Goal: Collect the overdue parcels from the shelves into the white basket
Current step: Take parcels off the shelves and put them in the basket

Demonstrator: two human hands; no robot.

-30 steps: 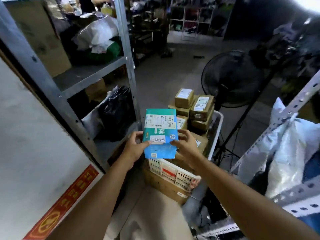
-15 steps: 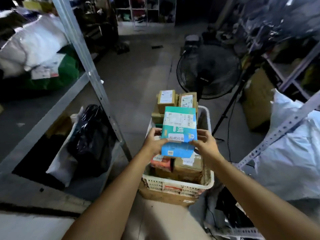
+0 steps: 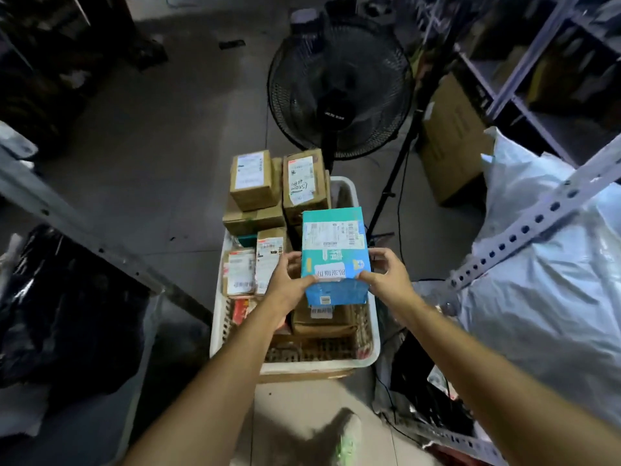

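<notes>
Both hands, left hand (image 3: pixel 288 286) and right hand (image 3: pixel 385 277), pinch a teal parcel (image 3: pixel 332 253) by its sides above the white basket (image 3: pixel 349 364); lowering it level onto the cardboard parcels (image 3: pixel 322 322) beneath should keep the stack steady.

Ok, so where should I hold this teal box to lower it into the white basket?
By its two narrow sides near the lower end, one hand from each side, as the left hand and right hand do now. The teal box is rectangular, label face up above the white basket, so side grips leave its underside free to land.
</notes>
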